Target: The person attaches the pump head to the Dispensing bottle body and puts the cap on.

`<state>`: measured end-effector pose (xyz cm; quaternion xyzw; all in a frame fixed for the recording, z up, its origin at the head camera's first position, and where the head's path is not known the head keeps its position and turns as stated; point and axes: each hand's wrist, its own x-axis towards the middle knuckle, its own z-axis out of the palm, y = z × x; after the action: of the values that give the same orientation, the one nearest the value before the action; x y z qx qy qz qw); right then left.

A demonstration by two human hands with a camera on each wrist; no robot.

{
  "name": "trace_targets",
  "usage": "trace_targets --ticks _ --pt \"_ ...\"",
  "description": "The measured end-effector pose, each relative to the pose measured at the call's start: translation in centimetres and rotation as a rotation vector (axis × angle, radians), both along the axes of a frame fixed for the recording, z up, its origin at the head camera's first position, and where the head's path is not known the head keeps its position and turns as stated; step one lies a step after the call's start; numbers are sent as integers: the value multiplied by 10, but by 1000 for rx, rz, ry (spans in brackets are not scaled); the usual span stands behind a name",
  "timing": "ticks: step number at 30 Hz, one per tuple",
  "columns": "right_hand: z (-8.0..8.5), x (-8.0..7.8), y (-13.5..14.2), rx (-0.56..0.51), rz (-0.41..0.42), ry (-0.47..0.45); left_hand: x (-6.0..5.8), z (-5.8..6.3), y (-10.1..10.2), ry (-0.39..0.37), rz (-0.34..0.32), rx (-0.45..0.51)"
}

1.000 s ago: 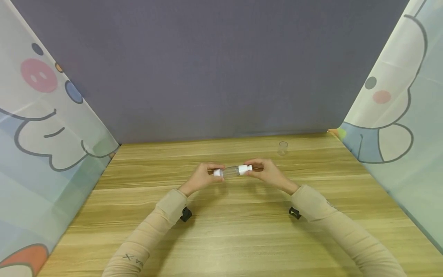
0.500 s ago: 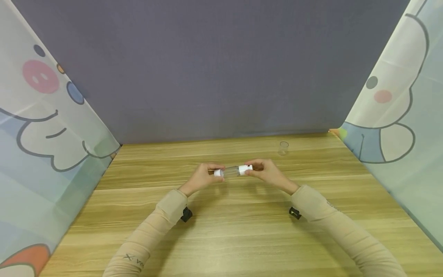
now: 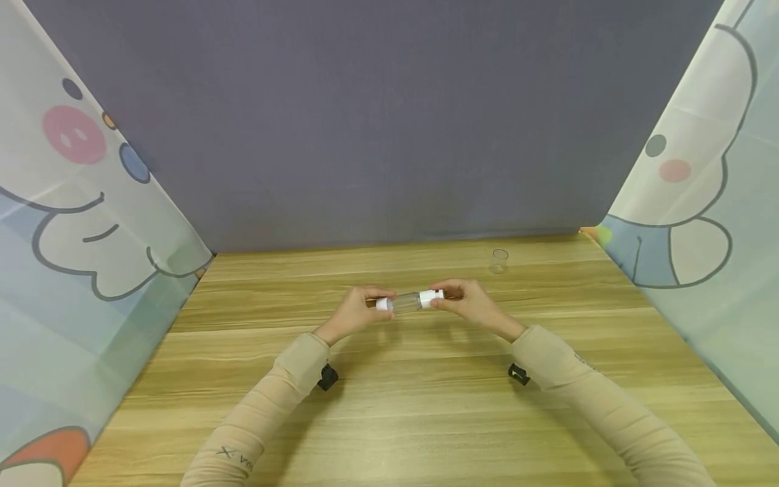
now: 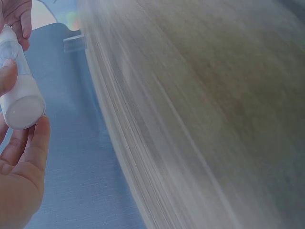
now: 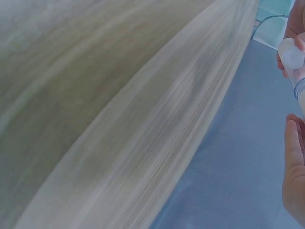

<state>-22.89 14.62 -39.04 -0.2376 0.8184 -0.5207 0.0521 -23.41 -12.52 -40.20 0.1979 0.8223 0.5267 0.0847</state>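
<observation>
— Where was the bottle, and how did the hands sit on it?

— The small clear bottle (image 3: 409, 301) lay sideways in the air above the middle of the wooden table (image 3: 389, 419), level with neither end tipped much. The left hand (image 3: 353, 312) pinched the white end cap (image 3: 383, 304) between thumb and fingertips; the left wrist view showed that cap's flat round face (image 4: 21, 109) with a fingertip above and a thumb below it. The right hand (image 3: 468, 302) gripped the other end, fingers curled round the white collar (image 3: 431, 297).

— So both hands were closed on it?

— Yes, each held its own end, with the clear middle bare between them (the right wrist view caught only the edge of the right hand's fingers (image 5: 294, 162) and the far cap (image 5: 290, 56), so the grip there was better judged from the head view).

— Anything else on the table?

— A small clear cup (image 3: 499, 260) stood upright near the far edge, toward the far right corner, well apart from the hands. Nothing lay between it and the bottle. A grey-purple backdrop (image 3: 377, 115) rose behind the far edge, and cartoon-printed curtains (image 3: 79, 223) hung along the left and right edges.

— And the sleeves?

— Beige sleeves (image 3: 274, 399) covered both forearms, which reached in from the near edge, with a small black clip at each wrist.
</observation>
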Motion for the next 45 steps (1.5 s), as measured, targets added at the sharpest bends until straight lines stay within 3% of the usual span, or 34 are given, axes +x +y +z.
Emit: trace_targets --ticks 9,18,26,45 --pt "3 -2 -2 -12 18 -9 -1 4 1 -3 5 -27" --pt "2 -1 -4 -28 15 -17 0 1 -2 62 -6 -13" --pt "0 1 -4 -22 17 -19 1 1 -3 70 -10 -12" --pt "-1 4 -4 6 0 18 3 0 -3 32 8 -27"
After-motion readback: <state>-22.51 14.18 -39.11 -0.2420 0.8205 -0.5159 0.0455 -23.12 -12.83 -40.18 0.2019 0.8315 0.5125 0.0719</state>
